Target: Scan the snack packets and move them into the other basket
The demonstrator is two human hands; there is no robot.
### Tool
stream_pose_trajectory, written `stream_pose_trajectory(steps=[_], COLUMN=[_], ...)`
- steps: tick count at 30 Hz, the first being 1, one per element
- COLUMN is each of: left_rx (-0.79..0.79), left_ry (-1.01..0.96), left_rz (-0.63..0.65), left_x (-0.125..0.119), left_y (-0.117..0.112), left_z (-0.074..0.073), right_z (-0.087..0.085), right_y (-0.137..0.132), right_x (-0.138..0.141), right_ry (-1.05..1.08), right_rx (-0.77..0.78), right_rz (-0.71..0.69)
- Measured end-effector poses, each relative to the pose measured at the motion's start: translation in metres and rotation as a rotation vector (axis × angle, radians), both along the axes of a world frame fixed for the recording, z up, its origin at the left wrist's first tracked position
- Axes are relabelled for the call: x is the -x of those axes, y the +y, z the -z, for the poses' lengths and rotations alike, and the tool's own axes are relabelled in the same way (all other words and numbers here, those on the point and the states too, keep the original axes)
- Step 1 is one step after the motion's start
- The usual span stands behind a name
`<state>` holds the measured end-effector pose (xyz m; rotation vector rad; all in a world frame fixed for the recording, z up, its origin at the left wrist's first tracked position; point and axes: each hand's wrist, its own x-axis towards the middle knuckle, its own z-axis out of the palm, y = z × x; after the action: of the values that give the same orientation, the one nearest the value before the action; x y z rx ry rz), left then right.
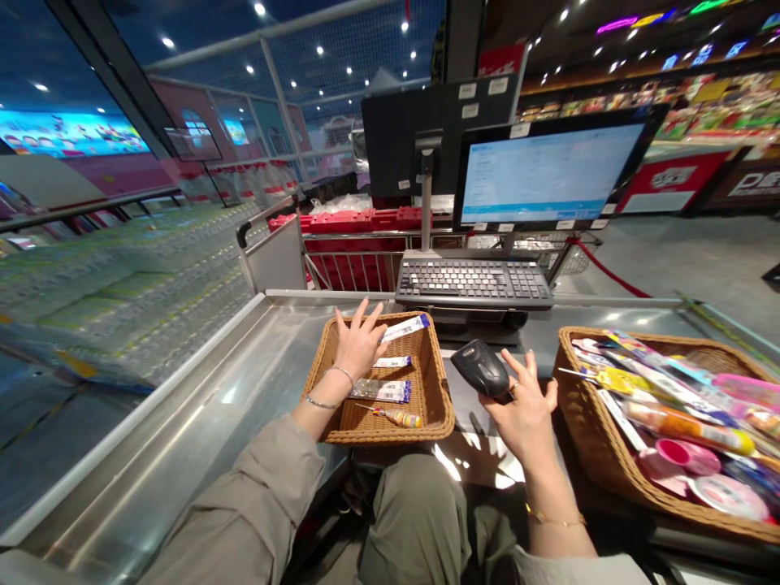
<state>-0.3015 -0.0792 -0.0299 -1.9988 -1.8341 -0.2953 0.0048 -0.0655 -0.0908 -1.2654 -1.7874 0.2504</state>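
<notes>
The left hand (pixel 359 349) sits open at lower centre, fingers spread, palm down over a wicker basket (pixel 439 406), not clearly closing on anything. Nearest it, a blue-and-white packet (pixel 405 327) lies tilted across the basket's far rim, just beside the fingertips. Inside the basket lie a small packet (pixel 392 361), a wider blister pack (pixel 381 391) and a yellow-handled screwdriver (pixel 396 418), all apart from the hand.

The right hand (pixel 522 414) grips a black barcode scanner (pixel 480 368) against the thumb and palm, with the fingers raised and loosely spread. The scanner hangs just right of the small basket, over the steel counter (pixel 183 398).

A larger wicker basket (pixel 585 382) at lower right is heaped with packaged goods (pixel 676 398), including pink items, and stands beside the right hand.

Beyond the hands, a keyboard (pixel 474 284) lies at centre below a lit monitor (pixel 548 171), with a second monitor (pixel 435 122) turned away behind it. Red crates (pixel 359 244) stand behind a metal rail (pixel 366 236), and wrapped bottles (pixel 122 284) fill the left side.
</notes>
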Motion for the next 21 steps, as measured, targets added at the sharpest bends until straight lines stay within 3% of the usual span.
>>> stream_pose_trajectory(steps=[8,21], left_rx=[-0.086,-0.127], left_ry=[-0.013,-0.081], left_rz=[0.058,0.119], left_x=[-0.030,-0.081], left_y=[0.010,0.032], left_z=[-0.014,-0.015], right_z=[-0.002,-0.014], right_y=[-0.002,-0.009], right_x=[-0.008,-0.024], right_ry=[-0.003,0.080], right_rx=[-0.032,-0.098], right_rz=[0.043,0.229])
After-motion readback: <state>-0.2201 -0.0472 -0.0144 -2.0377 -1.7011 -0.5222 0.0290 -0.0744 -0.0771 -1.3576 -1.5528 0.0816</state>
